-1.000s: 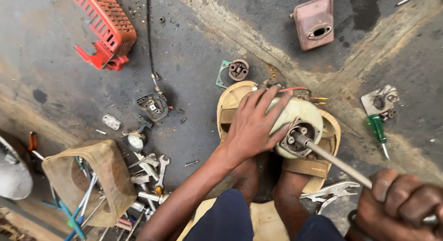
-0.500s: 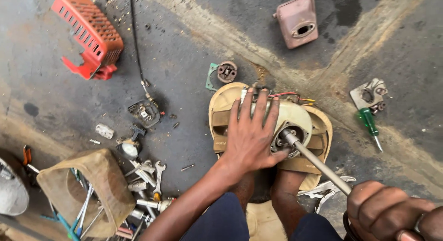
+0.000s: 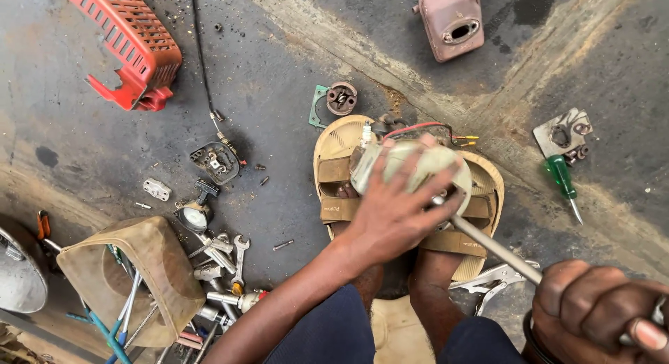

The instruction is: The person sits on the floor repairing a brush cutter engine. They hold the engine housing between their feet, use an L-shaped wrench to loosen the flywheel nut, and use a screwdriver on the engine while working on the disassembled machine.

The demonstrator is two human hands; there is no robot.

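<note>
While the left hand (image 3: pixel 390 214) is pressing down flat, fingers spread over the cream-coloured engine part (image 3: pixel 418 165), that part is sitting right on top of the person's two sandalled feet (image 3: pixel 411 203), pinned there between the tan straps. Down at the lower right corner, the right hand (image 3: pixel 592 315) is wrapping tight in a fist around the handle end of a long metal socket wrench (image 3: pixel 488 244), and the shaft is running up and left so its tip is meeting the engine part just under the left hand's fingers. Red wires (image 3: pixel 418 128) are trailing out of the part's top edge.

Moving outward now: pliers (image 3: pixel 488 284) are lying on the concrete just beside the right foot. A green-handled screwdriver (image 3: pixel 561 183) is resting further right, next to a small metal plate (image 3: pixel 563 132). Above the feet, a round spring clutch piece (image 3: pixel 341 97) is sitting on a green gasket. Up top, a pinkish muffler box (image 3: pixel 453 19); far left, an orange slotted engine cover (image 3: pixel 129 47). Spanners (image 3: pixel 233 256) are scattering beside a tan tool bag (image 3: pixel 132 277) at lower left.
</note>
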